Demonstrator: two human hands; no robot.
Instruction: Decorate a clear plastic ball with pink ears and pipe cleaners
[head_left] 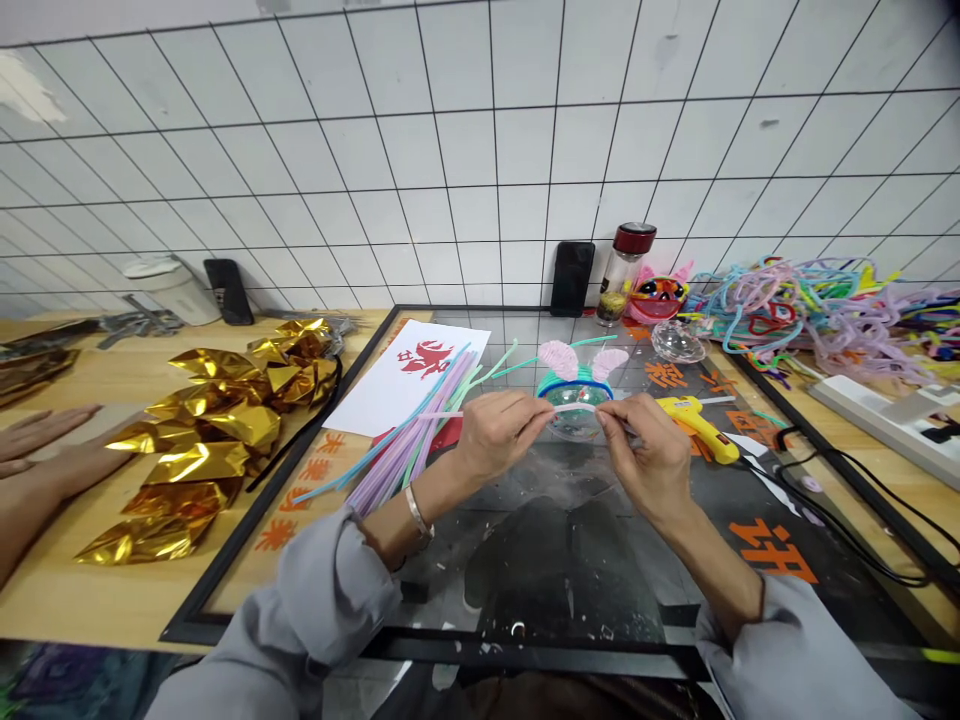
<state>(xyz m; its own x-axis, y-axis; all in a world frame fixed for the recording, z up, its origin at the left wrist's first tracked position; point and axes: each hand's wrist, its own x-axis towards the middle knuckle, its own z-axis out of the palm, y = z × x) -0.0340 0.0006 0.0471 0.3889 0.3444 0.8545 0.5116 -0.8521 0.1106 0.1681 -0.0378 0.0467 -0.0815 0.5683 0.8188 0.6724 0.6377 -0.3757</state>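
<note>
A pale pipe cleaner (574, 407) is stretched between my two hands, bowed slightly upward. My left hand (499, 432) pinches it, and one end sticks out to the left past the fist. My right hand (649, 452) pinches the other end between thumb and fingers. Just behind the pipe cleaner stands a clear plastic ball (571, 425) with green and blue pipe cleaner round its upper part. Two pink fuzzy ears (559, 362) rise from its top. A bundle of purple, blue and green pipe cleaners (409, 440) lies beside my left hand.
A yellow glue gun (701, 428) with a black cord lies right of my right hand. Behind are a phone (572, 279), a glass bottle (619, 275) and tangled pipe cleaners (787, 310). Left are white paper (405, 375), gold foil (202, 450) and another person's hands (56, 450).
</note>
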